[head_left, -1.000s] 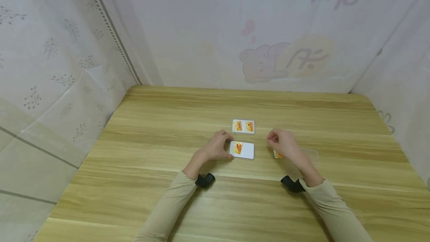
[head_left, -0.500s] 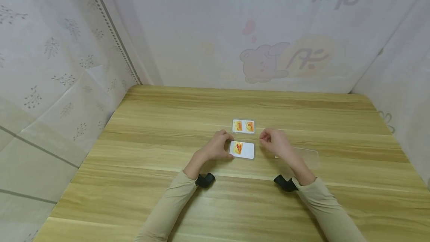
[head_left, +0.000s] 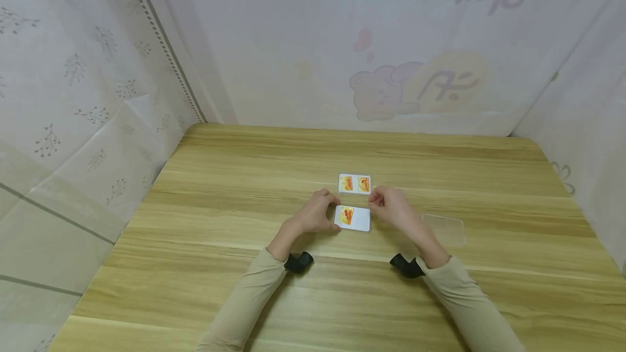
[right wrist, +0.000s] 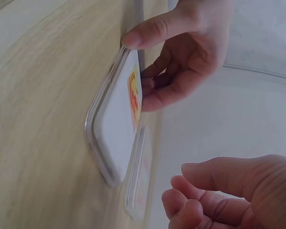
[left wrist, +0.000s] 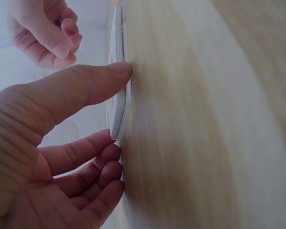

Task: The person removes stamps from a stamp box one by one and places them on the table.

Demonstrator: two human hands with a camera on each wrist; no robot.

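Note:
My left hand (head_left: 314,215) grips the left end of a white card-sized slab (head_left: 361,220), thumb on the near edge and fingers on the far edge. The slab has rounded corners, a clear rim and an orange-yellow picture on its left half. In the right wrist view its thick side (right wrist: 99,143) shows. My right hand (head_left: 390,205) hovers just right of the slab, thumb and fingertips drawn together with nothing visible between them. Beyond lies a second, similar slab (head_left: 355,184) with two orange pictures.
A clear plastic sheet (head_left: 446,231) lies on the wooden table (head_left: 274,297) at the right, its left part covered by my right forearm. Black camera mounts sit at the left wrist (head_left: 298,262) and right wrist (head_left: 407,266). A patterned curtain (head_left: 274,58) stands behind the table.
My right hand has moved left from over the clear sheet toward the near slab. The orange-yellow picture by the sheet's left end is now hidden. My left hand has stayed still.

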